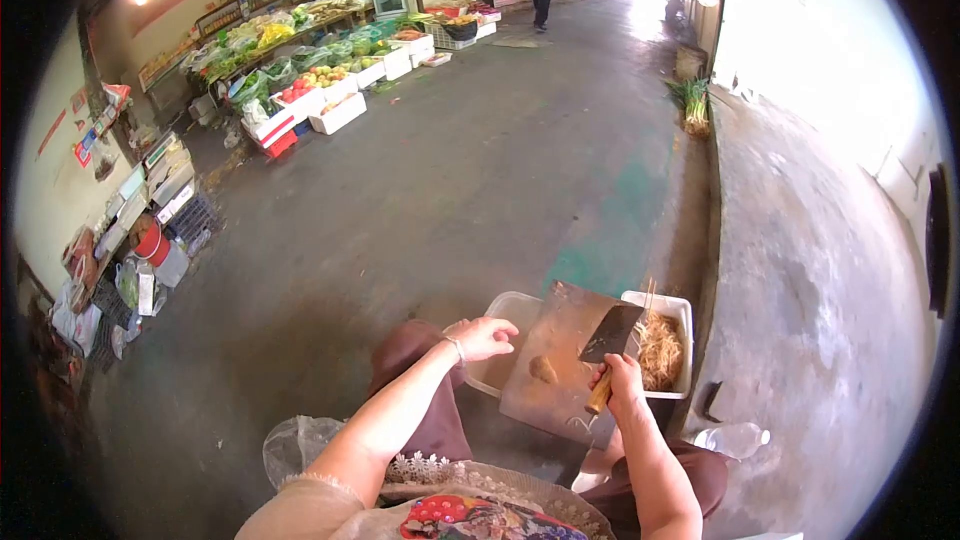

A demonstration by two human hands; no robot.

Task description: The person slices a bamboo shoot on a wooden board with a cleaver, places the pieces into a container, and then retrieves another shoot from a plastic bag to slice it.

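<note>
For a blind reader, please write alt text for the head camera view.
Right hand grips a cleaver over a small brown piece on a cutting board; the open left hand hovers at its edge. Vegetable crates line the alley behind.

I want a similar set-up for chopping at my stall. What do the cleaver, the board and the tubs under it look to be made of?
Cleaver: dark, dull metal blade, pale handle that looks like wood, held in the right hand. Board: apparently wood, brown, worn and stained. Tubs: white, thin-walled, probably plastic or foam; I cannot tell which.

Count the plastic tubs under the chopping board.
2. A clear tub pokes out at the board's left edge; a white tub with stringy trimmings at its right. Others may be hidden beneath.
</note>
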